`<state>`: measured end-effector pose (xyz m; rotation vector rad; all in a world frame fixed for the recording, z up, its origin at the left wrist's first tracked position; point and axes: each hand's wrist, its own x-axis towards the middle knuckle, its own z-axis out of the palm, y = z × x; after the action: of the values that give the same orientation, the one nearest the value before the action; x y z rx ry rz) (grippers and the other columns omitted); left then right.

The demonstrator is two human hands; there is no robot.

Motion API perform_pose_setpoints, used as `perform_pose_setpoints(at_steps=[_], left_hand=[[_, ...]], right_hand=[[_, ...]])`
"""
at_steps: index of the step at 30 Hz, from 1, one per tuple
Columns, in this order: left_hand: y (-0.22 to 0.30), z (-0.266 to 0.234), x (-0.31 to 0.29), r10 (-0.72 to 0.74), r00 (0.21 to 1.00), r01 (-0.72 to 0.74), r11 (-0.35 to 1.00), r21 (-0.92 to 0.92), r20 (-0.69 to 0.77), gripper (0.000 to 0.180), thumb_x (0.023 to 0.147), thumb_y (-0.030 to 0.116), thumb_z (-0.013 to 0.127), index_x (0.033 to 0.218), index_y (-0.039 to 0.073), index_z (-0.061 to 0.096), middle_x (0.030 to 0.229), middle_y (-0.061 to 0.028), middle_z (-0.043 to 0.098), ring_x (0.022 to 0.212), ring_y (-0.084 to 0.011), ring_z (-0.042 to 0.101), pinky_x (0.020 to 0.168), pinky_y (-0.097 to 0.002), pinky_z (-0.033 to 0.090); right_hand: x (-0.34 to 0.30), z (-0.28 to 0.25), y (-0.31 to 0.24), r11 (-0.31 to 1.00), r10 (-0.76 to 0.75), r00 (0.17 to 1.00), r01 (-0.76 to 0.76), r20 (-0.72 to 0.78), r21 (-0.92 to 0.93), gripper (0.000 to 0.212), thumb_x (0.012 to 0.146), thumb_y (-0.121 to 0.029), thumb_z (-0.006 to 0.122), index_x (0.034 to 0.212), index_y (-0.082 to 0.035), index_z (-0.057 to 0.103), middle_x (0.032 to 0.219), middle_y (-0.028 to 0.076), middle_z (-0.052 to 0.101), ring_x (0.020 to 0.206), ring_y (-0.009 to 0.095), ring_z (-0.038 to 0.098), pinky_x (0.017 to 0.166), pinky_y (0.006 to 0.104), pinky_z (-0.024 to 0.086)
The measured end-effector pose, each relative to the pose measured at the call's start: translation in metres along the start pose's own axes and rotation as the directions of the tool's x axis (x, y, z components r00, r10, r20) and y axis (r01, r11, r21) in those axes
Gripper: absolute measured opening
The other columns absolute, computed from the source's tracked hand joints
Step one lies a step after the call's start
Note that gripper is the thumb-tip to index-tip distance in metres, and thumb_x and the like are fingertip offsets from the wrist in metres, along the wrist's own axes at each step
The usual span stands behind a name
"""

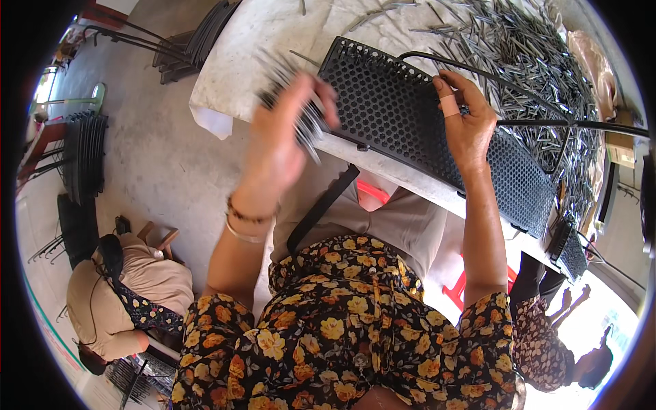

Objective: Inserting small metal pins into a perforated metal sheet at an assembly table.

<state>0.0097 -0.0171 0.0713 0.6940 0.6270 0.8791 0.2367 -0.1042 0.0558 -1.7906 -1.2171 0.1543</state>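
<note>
My left hand (277, 130), smeared by motion, grips a bundle of thin dark strips (311, 126) that stick out on both sides of it. It is just left of a long black perforated panel (383, 96) with round holes and a row of loops at its left end. Over the panel's middle, my right hand (470, 119) has thumb and forefinger pinched together, with a pale bandage (449, 105) round one digit. Whatever lies between those fingertips is too small to make out. The panel rests along the near edge of a pale-covered table (232, 75).
A large heap of loose dark strips (547, 75) covers the table's far right. Black bent rods (533, 123) cross above the panel. Stacked black panels (85, 157) stand at the left. Two other people (130, 287) (547, 335) are nearby, left and right.
</note>
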Motion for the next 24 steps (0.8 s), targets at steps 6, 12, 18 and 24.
perform_pose_setpoints(at_steps=[6,12,18,24], left_hand=[[-0.02,-0.087,0.098,0.599,0.8,-0.513,0.662,0.546,0.024,0.019,0.089,0.017,0.063,0.09,-0.002,0.062,0.081,-0.0068,0.067,0.07,-0.0108,0.059,0.065,-0.025,0.048],[-0.036,-0.097,0.096,0.504,0.857,-0.35,0.415,0.84,0.108,0.031,0.085,0.027,0.069,0.097,0.0,0.061,0.073,-0.0043,0.063,0.065,-0.0096,0.053,0.064,-0.0227,0.045],[-0.026,-0.099,0.102,0.47,0.87,-0.354,0.806,0.475,-0.149,0.024,0.088,0.019,0.065,0.093,-0.003,0.06,0.081,-0.0069,0.066,0.074,-0.0126,0.062,0.072,-0.0264,0.051],[0.028,-0.059,0.072,0.173,0.969,-0.19,0.978,-0.082,-0.175,0.019,0.09,0.017,0.061,0.096,0.0,0.057,0.091,-0.0104,0.065,0.082,-0.0182,0.064,0.077,-0.0341,0.056]], right_hand=[[0.001,0.004,0.001,0.99,-0.117,0.992,0.12,0.041,-0.071,0.017,0.081,-0.01,0.071,0.096,-0.003,0.067,0.086,0.009,0.068,0.064,0.015,0.06,0.063,0.0259,0.048],[-0.001,0.004,0.0,0.994,-0.094,0.995,0.095,0.034,-0.05,0.016,0.079,-0.007,0.071,0.094,-0.001,0.067,0.091,0.009,0.066,0.064,0.015,0.06,0.061,0.0261,0.048],[-0.003,0.006,-0.003,0.991,-0.115,0.993,0.115,0.006,-0.063,0.014,0.077,-0.005,0.072,0.09,0.0,0.068,0.094,0.008,0.064,0.066,0.015,0.061,0.059,0.0255,0.048],[-0.001,0.005,0.002,0.966,-0.186,0.98,0.196,0.072,-0.168,0.015,0.078,-0.006,0.072,0.091,0.0,0.069,0.095,0.009,0.064,0.073,0.017,0.061,0.063,0.0274,0.05]])
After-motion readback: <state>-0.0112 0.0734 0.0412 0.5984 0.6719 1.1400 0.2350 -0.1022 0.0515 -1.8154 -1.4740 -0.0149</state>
